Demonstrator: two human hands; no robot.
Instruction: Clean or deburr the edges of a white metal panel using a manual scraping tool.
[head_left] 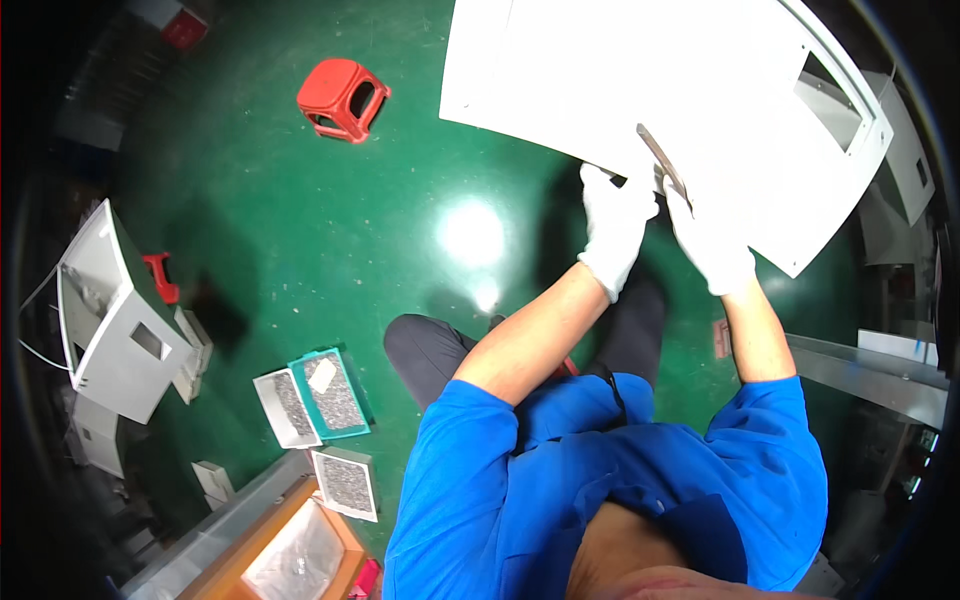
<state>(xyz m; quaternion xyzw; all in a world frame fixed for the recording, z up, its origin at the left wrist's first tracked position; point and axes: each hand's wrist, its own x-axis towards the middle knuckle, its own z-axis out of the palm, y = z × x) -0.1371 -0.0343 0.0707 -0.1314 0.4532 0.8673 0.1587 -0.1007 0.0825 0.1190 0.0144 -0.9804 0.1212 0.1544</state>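
Here's the right hand (712, 240), grip narrow around the lower end of a bar (658, 152) that slants across the white panel (590, 70), while the left hand (618, 215) sits at the panel's near edge, whether pinching it I can't tell. Looks like edge work in hand, and the next move seems to call for a steady panel; beyond, a red stool (330, 84) stands on the floor (400, 210).

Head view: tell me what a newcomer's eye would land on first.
The large white panel dominates the upper right, with the white-gloved left hand at its lower edge and the right hand holding a slim tool. Next comes the bright red stool, upper left of centre on the green floor.
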